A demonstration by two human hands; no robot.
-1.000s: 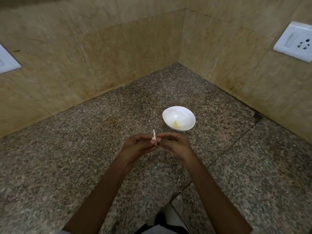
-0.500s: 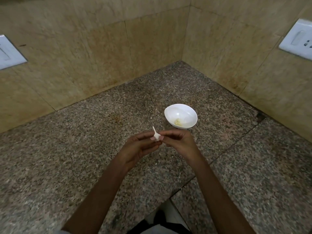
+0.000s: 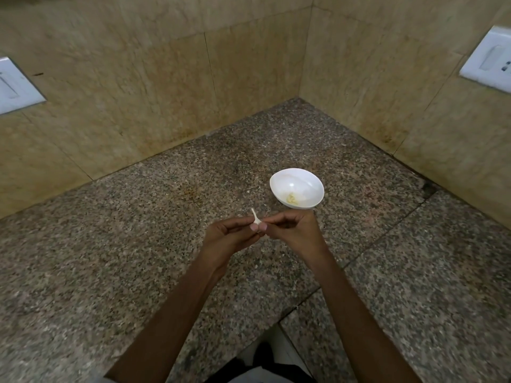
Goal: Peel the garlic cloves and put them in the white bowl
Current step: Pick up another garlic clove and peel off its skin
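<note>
1 thin-tailed clove point(image 3: 256, 220), round glossy bowl point(image 3: 293, 180)

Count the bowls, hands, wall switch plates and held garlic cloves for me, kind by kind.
Bowls: 1, the white bowl
Held cloves: 1, the garlic clove pinched between both hands
Hands: 2, the left hand and the right hand
Switch plates: 2, the left plate and the right plate
Total: 6

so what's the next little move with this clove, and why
Probably peel the papery skin away with the right hand while the left hand keeps its pinch on the garlic clove. Its white skin and thin tip show between the two hands, so it looks unpeeled. The white bowl sits just beyond them.
</note>
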